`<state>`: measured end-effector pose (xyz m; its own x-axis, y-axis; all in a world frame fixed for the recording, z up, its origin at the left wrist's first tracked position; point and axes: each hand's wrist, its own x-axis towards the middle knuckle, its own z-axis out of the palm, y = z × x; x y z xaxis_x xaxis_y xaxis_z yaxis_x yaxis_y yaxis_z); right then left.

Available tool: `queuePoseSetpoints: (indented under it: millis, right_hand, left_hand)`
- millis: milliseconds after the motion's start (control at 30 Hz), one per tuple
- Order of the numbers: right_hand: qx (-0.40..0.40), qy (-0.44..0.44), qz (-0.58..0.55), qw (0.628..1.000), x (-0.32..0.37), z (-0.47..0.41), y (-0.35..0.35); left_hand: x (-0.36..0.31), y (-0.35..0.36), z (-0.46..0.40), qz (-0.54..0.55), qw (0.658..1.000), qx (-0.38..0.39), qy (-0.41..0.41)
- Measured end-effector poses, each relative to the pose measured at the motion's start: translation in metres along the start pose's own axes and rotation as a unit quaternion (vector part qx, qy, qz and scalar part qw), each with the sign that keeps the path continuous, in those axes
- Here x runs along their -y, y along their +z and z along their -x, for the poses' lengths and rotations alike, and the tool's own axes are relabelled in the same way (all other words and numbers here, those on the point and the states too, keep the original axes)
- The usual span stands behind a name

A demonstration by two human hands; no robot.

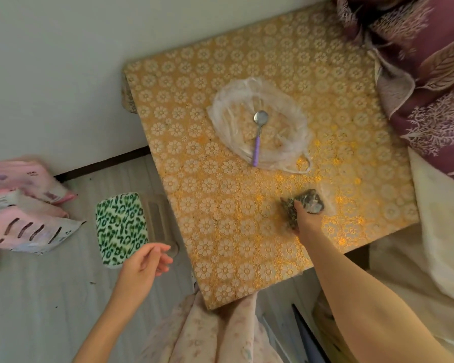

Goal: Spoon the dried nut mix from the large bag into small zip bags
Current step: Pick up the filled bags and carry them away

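While the right hand (306,218) reaches onto the tabletop (220,205) at lower right of centre, its fingers (296,205) curl over a small zip bag (306,203) filled with dark nut mix — the bag lies on the yellow flowered cover and the hand grips it from the near side. Off the tabletop's near-left edge, the left hand (142,265) hangs in the air at lower left of centre; its fingers (157,250) are loosely curled and hold nothing.

Farther up the frame, near the middle of the tabletop, lies the large bag (273,132), a thin clear plastic one, flattened and crumpled, with only a faint trace of contents showing through. A spoon (258,137) with a purple handle rests on top of it, bowl toward the upper edge of the frame, handle pointing down toward the person. The spoon and large bag are well apart from the small zip bag.

At left, on the floor, stands a green leopard-print stool (119,229) just beside the tabletop, and pink packets (24,205) lie at the far left edge. Maroon patterned bedding (430,74) fills the upper right corner.
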<state>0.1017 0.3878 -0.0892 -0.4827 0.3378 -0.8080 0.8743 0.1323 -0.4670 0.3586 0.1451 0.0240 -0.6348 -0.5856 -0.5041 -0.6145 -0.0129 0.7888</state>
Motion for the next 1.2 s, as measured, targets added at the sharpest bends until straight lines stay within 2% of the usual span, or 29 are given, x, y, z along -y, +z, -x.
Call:
queuePoseSetpoints:
  millis: [233,400,500,600,800,967,1200]
  right_hand:
    - [0.026,-0.018,-0.052,0.998,-0.041,0.047,-0.038]
    - [0.029,-0.025,-0.162,0.986,-0.1,0.113,-0.073]
    - [0.02,-0.017,-0.245,0.969,-0.147,0.153,-0.089]
    - [0.001,0.001,-0.359,0.933,-0.201,0.193,-0.099]
    - [-0.091,-0.014,-0.548,0.831,-0.303,0.261,-0.075]
    - [-0.182,-0.022,-0.681,0.709,-0.369,0.324,-0.05]
    - [-0.25,-0.043,-0.85,0.461,-0.439,0.387,-0.036]
  left_hand:
    - [-0.028,0.001,-0.005,-0.022,0.997,0.063,0.041]
    - [-0.036,0.009,-0.01,-0.051,0.986,0.152,0.05]
    - [-0.035,0.017,-0.016,-0.102,0.966,0.232,0.048]
    - [-0.035,0.027,-0.019,-0.169,0.929,0.318,0.082]
    - [-0.041,0.045,-0.011,-0.275,0.827,0.459,0.171]
    - [-0.031,0.06,0.025,-0.31,0.756,0.542,0.196]
    - [0.009,0.091,0.111,-0.369,0.612,0.654,0.249]
